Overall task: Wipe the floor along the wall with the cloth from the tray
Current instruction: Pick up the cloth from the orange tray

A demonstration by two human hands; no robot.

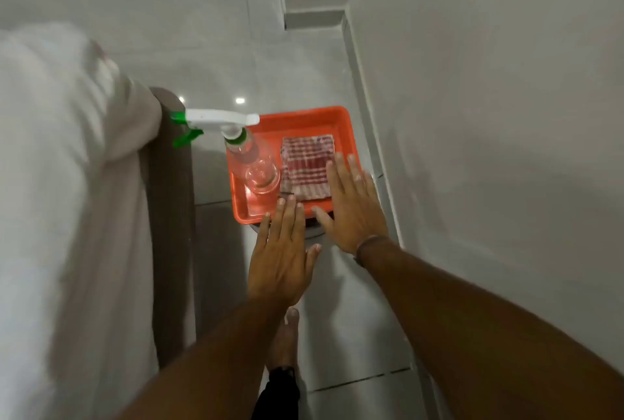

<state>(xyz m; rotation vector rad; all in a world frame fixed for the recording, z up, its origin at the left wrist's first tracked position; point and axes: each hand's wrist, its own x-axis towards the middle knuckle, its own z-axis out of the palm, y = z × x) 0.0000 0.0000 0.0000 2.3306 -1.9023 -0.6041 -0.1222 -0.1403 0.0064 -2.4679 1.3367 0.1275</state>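
An orange tray (297,122) rests on a low stand beside the wall. Inside it lies a folded red-and-white checked cloth (305,166) on the right. A clear spray bottle (256,163) with a white and green trigger head stands on the left. My left hand (282,254) hovers flat, fingers apart, over the tray's near edge. My right hand (354,203) is spread open over the tray's near right corner, its fingertips beside the cloth's right edge. Neither hand holds anything.
A white wall (489,116) with a baseboard runs along the right. A bed with white sheets (67,183) and a brown frame (172,217) stands on the left. Grey floor tiles (354,335) form a narrow strip between them. My bare foot (285,342) stands below the hands.
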